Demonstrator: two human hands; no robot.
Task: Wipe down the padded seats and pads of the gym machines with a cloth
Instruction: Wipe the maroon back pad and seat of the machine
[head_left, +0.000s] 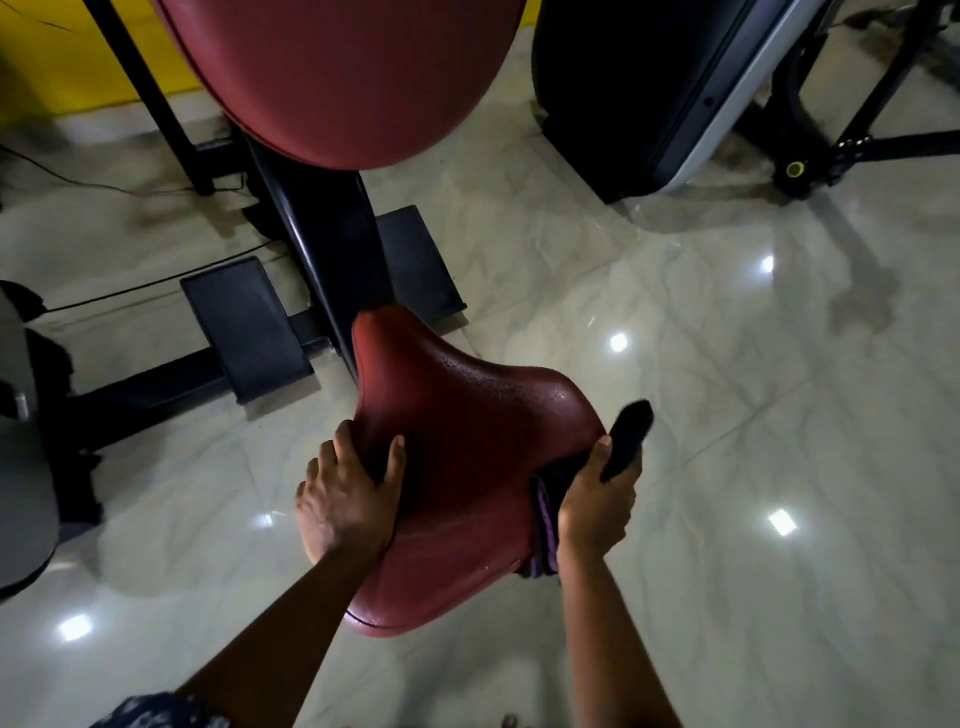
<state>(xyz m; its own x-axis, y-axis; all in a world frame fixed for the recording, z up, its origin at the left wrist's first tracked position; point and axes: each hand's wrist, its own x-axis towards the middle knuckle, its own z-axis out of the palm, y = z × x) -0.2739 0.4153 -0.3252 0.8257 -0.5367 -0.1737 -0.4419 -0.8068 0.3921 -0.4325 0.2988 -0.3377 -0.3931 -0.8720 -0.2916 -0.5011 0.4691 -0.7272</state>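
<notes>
Glossy marble floor surrounds the red seat, where the left hand lies open on its edge, the right hand clutches the dark cloth against its side, droplets remain ahead, and the big red pad beyond likely awaits wiping.

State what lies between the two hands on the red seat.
Bare, wet-looking red seat surface separates the left hand from the right hand, which grips the cloth; head view.

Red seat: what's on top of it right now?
On the red seat: the left hand flat at its left edge, water droplets near the front, and the dark cloth pressed to its right edge by the right hand. Surface beneath hands and cloth is hidden.
</notes>
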